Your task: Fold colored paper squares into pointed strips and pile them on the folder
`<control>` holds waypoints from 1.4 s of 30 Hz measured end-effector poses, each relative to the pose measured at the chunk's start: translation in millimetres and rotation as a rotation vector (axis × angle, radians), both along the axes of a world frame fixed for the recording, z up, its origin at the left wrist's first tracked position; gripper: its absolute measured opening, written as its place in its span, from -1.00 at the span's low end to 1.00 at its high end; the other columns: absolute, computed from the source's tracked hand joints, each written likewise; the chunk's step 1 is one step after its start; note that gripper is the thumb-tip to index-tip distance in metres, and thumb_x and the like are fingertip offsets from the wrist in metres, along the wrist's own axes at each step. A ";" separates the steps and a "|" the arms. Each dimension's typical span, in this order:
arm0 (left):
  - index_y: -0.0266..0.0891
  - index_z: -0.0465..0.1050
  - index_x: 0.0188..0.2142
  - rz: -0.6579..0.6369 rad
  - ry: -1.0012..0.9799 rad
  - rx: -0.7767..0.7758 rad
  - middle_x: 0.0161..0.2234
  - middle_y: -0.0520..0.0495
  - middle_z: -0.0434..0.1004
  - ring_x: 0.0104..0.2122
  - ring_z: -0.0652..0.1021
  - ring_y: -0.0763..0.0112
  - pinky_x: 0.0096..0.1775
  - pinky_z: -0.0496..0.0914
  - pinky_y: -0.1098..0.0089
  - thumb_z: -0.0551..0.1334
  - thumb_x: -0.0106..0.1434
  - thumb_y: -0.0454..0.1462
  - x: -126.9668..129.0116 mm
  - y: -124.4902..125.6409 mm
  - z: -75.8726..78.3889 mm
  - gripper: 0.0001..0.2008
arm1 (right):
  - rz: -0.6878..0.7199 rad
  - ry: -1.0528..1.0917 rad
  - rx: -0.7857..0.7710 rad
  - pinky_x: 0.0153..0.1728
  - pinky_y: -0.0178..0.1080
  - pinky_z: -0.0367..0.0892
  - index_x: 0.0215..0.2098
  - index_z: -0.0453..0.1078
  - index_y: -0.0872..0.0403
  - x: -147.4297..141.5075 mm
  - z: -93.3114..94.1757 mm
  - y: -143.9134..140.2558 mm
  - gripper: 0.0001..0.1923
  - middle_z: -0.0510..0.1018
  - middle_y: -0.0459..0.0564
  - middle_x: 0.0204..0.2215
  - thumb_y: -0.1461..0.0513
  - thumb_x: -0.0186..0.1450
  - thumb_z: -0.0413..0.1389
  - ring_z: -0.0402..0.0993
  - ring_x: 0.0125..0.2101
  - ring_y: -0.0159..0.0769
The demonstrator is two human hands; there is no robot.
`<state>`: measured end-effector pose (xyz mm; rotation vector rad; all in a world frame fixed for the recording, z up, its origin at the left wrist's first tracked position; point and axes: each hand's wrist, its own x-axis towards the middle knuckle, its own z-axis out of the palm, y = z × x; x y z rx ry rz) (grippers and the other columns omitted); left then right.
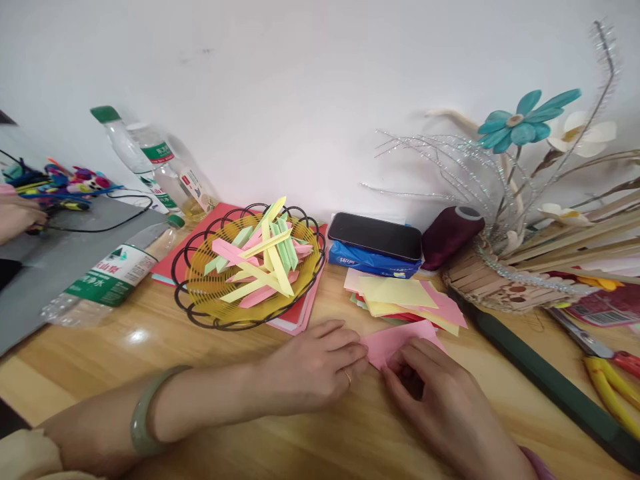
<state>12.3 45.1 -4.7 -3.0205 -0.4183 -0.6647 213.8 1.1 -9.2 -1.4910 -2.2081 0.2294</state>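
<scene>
A sheet of pink paper (pixel 400 341) lies on the wooden table between my two hands. My left hand (pixel 315 367), with a bracelet on the wrist and a ring on one finger, has its fingers curled together at the sheet's left edge; its thumb is hidden. My right hand (pixel 440 393) pinches the near edge of the same sheet between thumb and fingers. Just behind the sheet sits a loose pile of coloured paper (pixel 400 297) in yellow, pink, red and green. To the left, folded paper strips (pixel 270 253) in yellow, pink and green fill a yellow woven basket (pixel 200 293) with a black looped rim.
A phone (pixel 375 235) rests on a blue tissue pack (pixel 370 259), beside a maroon thread spool (pixel 453 233). A plastic bottle (pixel 113 277) lies at left. A dark green bar (pixel 540 373), scissors (pixel 600 373) and a flower arrangement (pixel 520 287) stand right. Another person's hand (pixel 20 217) shows far left.
</scene>
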 end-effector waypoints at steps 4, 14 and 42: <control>-0.40 0.31 -0.04 0.007 0.062 0.003 -0.20 -0.13 0.46 -0.13 0.39 0.31 -0.02 0.29 0.21 -0.04 0.36 -0.40 0.4 -0.8 2.0 -0.74 | 0.010 -0.010 -0.016 -0.58 -0.32 0.20 -0.55 0.15 0.03 0.6 1.2 0.5 -0.81 0.31 -0.11 -0.59 0.27 0.23 -0.03 0.27 -0.59 -0.38; -0.31 0.34 -0.18 0.101 0.067 -0.084 -0.27 -0.03 0.39 -0.21 0.38 0.39 -0.05 0.30 0.24 0.03 0.35 -0.35 7.7 -4.8 -15.9 -0.85 | -0.009 -0.020 -0.061 -0.58 -0.31 0.20 -0.54 0.15 0.03 2.2 -0.2 -1.0 -0.80 0.32 -0.11 -0.58 0.24 0.25 -0.03 0.27 -0.58 -0.36; -0.38 0.36 -0.10 0.022 0.099 0.027 -0.19 -0.06 0.45 -0.01 0.34 0.35 0.14 0.14 0.26 0.04 0.34 -0.37 1.4 -1.0 -5.5 -0.80 | 0.478 -0.177 0.180 -0.30 -0.22 0.34 -0.22 0.40 0.06 30.6 25.5 0.9 -0.60 0.51 -0.03 -0.38 0.29 0.38 -0.29 0.41 -0.33 -0.30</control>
